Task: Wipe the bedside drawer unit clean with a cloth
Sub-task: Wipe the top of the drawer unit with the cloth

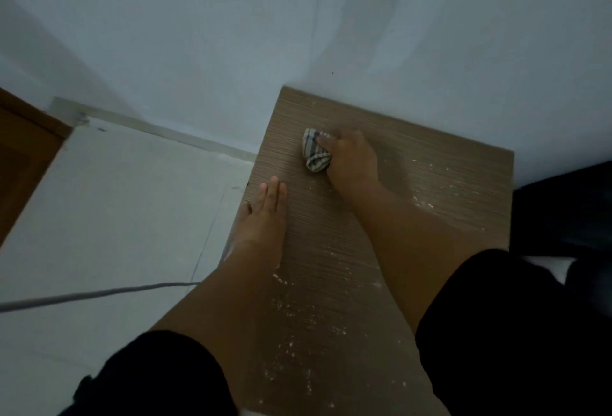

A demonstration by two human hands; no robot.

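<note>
we see the drawer unit (381,217) from above, its wood-grain top filling the centre and lower right of the frame, back edge against the wall (298,35) at upper centre. our right hand (351,159) is clenched around a bunched striped cloth (314,150), pressing it onto the top near the back-left corner, at centre frame. our left hand (265,217) lies flat and released, fingers together, on the left edge of the top, holding nothing; we judge it a brace.

key relation: the unwiped part lies toward the lower and right parts of the frame from the cloth. white specks (298,313) are scattered along the lower centre of the top and again at the right near (427,203). the patch around the cloth and just left of it looks cleaner. the top's long axis runs from upper centre to lower centre, roughly along our forearms. the right hand is the nearer 1 to both dirty patches and already holds the cloth.

obstacles: our left forearm lies over part of the lower speckled strip, so it probably has to lift. a dark object (563,210), identity unclear, sits tight at the right edge. a grey cable (82,296) crosses the pale floor (116,200) at lower left, clear of the top. only the top is visible, so we cannot tell the state of the drawer fronts.
</note>
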